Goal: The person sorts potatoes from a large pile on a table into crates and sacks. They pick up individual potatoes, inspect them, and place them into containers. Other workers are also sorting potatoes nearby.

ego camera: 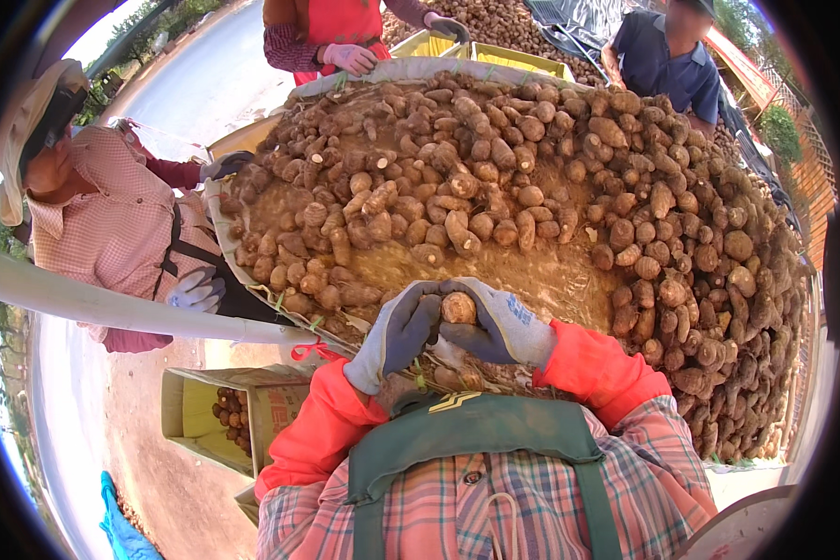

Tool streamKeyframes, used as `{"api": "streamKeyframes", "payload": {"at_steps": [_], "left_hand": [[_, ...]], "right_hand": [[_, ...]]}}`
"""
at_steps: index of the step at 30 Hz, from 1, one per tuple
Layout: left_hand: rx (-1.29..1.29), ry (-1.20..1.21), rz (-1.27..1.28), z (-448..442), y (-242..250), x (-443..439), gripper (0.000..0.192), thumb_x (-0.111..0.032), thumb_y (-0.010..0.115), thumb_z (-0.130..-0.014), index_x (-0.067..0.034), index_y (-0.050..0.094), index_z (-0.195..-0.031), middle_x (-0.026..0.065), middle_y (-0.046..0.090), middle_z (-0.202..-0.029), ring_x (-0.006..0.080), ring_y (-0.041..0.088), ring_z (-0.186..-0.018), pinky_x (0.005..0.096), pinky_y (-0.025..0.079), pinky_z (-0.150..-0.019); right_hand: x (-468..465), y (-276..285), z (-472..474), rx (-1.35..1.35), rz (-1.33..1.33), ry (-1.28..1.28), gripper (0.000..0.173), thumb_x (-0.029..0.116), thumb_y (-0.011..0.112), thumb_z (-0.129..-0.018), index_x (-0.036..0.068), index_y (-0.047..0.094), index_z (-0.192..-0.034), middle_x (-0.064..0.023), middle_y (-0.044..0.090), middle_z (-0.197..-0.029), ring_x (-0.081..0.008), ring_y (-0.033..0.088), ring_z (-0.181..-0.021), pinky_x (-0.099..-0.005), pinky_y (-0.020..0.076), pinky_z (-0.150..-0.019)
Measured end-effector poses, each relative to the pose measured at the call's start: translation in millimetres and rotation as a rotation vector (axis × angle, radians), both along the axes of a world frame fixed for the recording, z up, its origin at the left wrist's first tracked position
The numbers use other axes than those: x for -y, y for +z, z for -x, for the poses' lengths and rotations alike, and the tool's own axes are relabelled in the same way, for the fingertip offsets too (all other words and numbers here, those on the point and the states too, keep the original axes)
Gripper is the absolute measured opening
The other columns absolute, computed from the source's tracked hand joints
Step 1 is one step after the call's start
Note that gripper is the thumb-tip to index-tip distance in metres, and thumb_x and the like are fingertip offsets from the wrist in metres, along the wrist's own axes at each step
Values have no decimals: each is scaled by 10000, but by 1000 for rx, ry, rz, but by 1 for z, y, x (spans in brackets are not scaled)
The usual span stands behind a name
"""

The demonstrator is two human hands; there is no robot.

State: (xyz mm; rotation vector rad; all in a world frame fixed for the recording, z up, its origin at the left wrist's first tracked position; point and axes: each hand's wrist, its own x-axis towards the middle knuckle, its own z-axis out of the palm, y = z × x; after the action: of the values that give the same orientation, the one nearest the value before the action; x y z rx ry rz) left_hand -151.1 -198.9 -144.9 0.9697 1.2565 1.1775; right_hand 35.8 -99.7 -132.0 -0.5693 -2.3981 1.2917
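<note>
Both my hands, in grey work gloves with dark coated palms, meet around one small round taro corm point(459, 308). My left hand point(400, 337) closes on it from the left, and my right hand point(498, 320) from the right. A pale brown face of the corm shows between the thumbs. Beyond my hands spreads a heap of brown taro corms point(476, 175) on a large cloth-edged sorting table point(434, 66). A few more corms point(462, 378) lie just under my wrists.
At the left stands a co-worker point(119, 210) in gloves; another person in a red apron point(343, 31) and one in a dark shirt point(661, 59) are across. A carton point(206, 413) holding corms stands lower left. A pale pole point(133, 304) crosses the left side.
</note>
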Motion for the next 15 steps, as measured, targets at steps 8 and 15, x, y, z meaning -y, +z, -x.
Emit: {"api": "streamKeyframes", "payload": {"at_steps": [8,15], "left_hand": [[-678,239,-344,-6,-13,-32,222,-227,493,-1041,-36,594,-993,221,592,-847,457,582,-786,455,488,-680],[-817,104,-280,11,-8,-63,180,-204,502,-1026,-54,594,-989,216,592,-859,443,555,-786,446,479,-678]], "right_hand": [[-2,-10,16,69,-70,-229,580,408,702,-910,10,521,-1291,-254,686,-1025,-433,689,-927,-470,549,-776],[-24,-9,19,82,-104,-268,590,416,698,-920,-25,499,-1257,-272,684,-953,-457,681,-898,-506,540,-751]]}}
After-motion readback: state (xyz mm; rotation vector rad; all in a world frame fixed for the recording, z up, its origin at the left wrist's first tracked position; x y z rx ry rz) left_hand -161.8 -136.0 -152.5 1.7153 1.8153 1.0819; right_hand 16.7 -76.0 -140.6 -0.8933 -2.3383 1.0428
